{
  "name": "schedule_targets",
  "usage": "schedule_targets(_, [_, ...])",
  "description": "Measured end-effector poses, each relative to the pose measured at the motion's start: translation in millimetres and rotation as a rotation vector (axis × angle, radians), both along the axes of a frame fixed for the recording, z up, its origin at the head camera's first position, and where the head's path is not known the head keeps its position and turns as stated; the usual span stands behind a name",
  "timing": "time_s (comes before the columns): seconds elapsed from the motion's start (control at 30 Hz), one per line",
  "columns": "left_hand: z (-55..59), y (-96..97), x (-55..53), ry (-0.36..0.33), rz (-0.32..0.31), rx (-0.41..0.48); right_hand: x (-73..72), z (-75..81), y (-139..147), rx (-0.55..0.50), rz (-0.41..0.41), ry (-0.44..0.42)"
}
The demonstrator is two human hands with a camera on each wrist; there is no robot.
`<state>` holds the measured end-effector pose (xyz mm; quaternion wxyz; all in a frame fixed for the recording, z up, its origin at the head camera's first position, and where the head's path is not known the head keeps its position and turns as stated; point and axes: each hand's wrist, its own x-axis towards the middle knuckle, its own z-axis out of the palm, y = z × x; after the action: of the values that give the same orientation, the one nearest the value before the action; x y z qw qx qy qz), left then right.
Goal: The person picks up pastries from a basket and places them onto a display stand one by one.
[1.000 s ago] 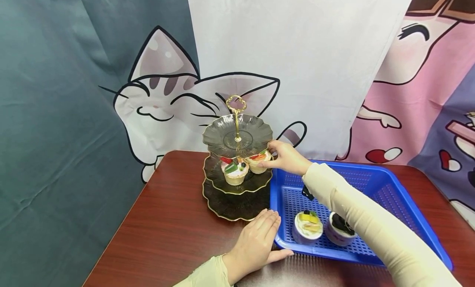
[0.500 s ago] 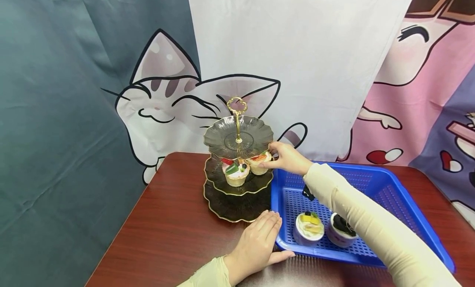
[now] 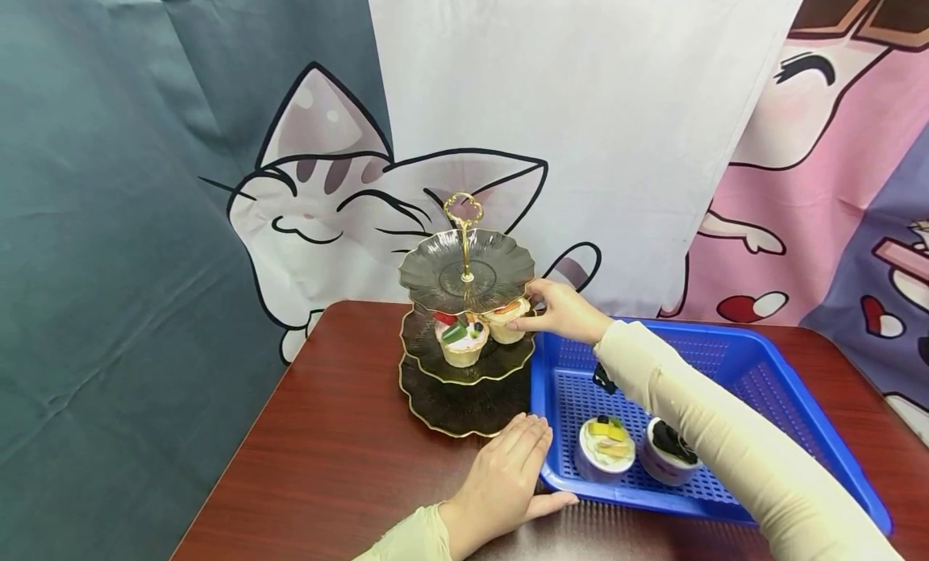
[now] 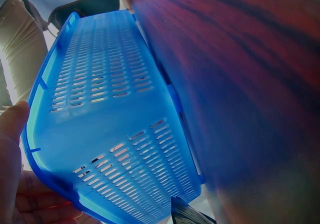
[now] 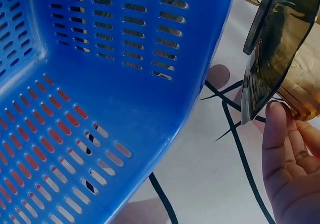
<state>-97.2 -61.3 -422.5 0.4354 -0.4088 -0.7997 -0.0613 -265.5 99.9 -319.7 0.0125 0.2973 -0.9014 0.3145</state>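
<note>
My right hand pinches a fruit tart at the right side of the stand's middle tier. In the right wrist view my fingertips lie against the tart's tan side, under a plate's edge. Another fruit tart, topped with green and dark fruit, sits beside it. Something red shows behind these, mostly hidden by the top plate. The tiered cake stand has dark scalloped plates with gold rims. My left hand rests with extended fingers against the near-left corner of the blue basket.
Inside the basket stand a dessert cup with yellow fruit and a dessert cup with a dark topping. A small black item lies partly behind my sleeve. The reddish wooden table meets a printed cloth backdrop.
The head view has tilted up slightly, so everything sits a little lower in the picture. Both hands and the tarts keep their places.
</note>
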Motion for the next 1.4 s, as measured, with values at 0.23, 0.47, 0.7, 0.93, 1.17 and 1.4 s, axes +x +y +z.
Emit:
schedule_targets(0.23, [0.5, 0.4, 1.1, 0.0, 0.003, -0.002, -0.6, -0.7, 2, -0.004, 0.001, -0.008])
schedule_targets(0.47, [0.8, 0.3, 1.0, 0.004, 0.003, -0.002, 0.8, 1.4, 5, -0.008, -0.001, -0.032])
schedule_targets(0.7, [1.0, 0.7, 0.8, -0.001, -0.005, 0.003, 4.8, 4.1, 10, -0.003, -0.013, -0.014])
schedule_targets(0.93, [-0.3, 0.3, 0.4, -0.007, -0.009, 0.011, 8.9, 8.1, 18, -0.033, -0.031, -0.054])
schedule_targets(1.17, [0.0, 0.6, -0.3, -0.001, -0.018, 0.023, 16.5, 14.4, 27, -0.044, -0.032, -0.022])
schedule_targets(1.4, [0.6, 0.3, 0.3, -0.016, -0.019, 0.024, 26.9, 18.2, 39, -0.05, -0.02, -0.001])
